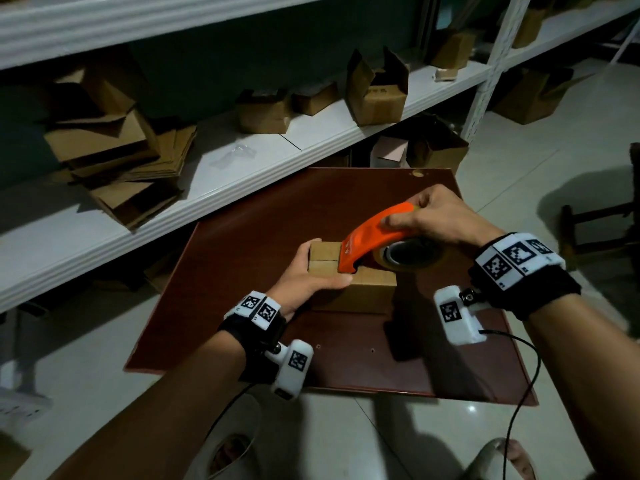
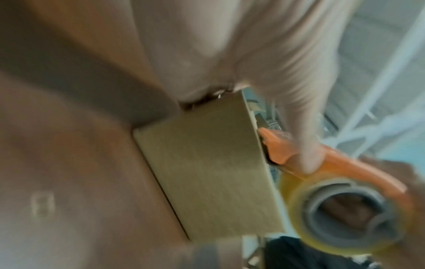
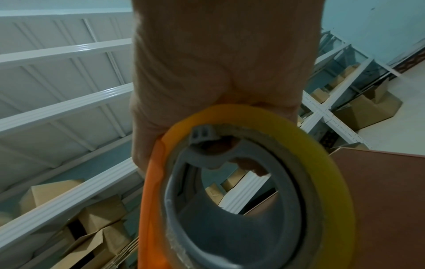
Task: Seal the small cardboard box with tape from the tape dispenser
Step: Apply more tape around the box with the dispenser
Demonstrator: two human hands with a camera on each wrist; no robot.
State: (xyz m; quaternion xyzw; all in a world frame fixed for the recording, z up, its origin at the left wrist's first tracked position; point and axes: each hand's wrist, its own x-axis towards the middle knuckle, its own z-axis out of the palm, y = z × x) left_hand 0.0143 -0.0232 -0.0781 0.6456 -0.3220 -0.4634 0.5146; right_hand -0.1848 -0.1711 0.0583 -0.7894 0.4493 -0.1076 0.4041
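Observation:
A small cardboard box [image 1: 367,289] [image 2: 207,174] sits on a dark red-brown board [image 1: 249,258], its top flaps closed with a seam showing at the left end. My left hand [image 1: 304,271] grips the box's left end, thumb along the near top edge. My right hand [image 1: 433,216] [image 3: 218,72] holds an orange tape dispenser [image 1: 374,240] [image 2: 299,154] [image 3: 151,200] by its curved top. The dispenser's front edge rests on the box top near the middle. Its yellowish tape roll [image 1: 412,259] [image 2: 340,214] [image 3: 264,182] hangs over the right end of the box.
White shelving [image 1: 311,133] behind the board carries flattened cardboard [image 1: 121,161] and several small open boxes [image 1: 377,88]. A dark wooden stool [image 1: 602,216] stands at the right. Cables run from both wrist cameras across the tiled floor [image 1: 346,438]. My sandalled feet show below.

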